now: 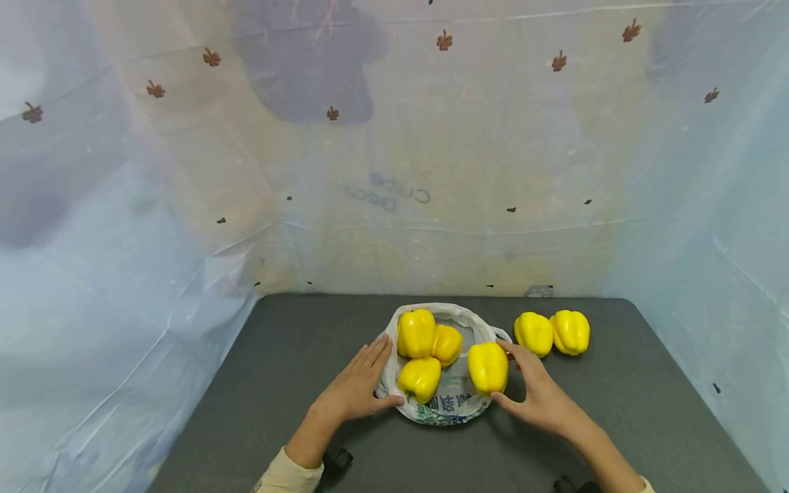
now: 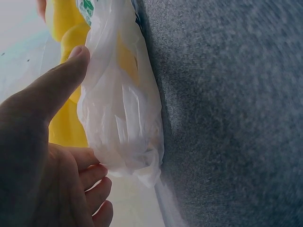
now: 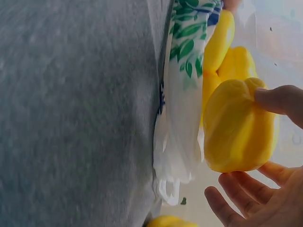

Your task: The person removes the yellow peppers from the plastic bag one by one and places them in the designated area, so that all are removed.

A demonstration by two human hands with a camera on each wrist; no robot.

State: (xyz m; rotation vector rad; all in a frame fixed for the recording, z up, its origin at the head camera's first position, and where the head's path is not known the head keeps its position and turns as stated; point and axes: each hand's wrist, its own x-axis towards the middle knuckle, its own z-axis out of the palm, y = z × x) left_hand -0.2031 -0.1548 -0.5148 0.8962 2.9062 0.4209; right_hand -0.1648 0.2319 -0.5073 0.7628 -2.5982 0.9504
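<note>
A white plastic bag [image 1: 474,412] with green leaf print lies wide-mouthed on the dark table. Inside it are three yellow bell peppers [image 1: 416,333]. My left hand [image 1: 354,387] rests against the bag's left side, its fingers fairly straight along the rim and the thumb touching the near rim; in the left wrist view the thumb [image 2: 78,61] lies at the bag's edge. With thumb and fingertips my right hand [image 1: 542,397] holds another yellow bell pepper [image 1: 488,368] over the right part of the bag's mouth. The right wrist view shows this pepper [image 3: 239,127] above the rim.
Two more yellow bell peppers [image 1: 533,334] sit side by side on the table [image 1: 296,342], right of the bag. A bag handle [image 1: 502,334] sticks out toward them. Pale printed sheeting [image 1: 481,150] hangs behind and at both sides.
</note>
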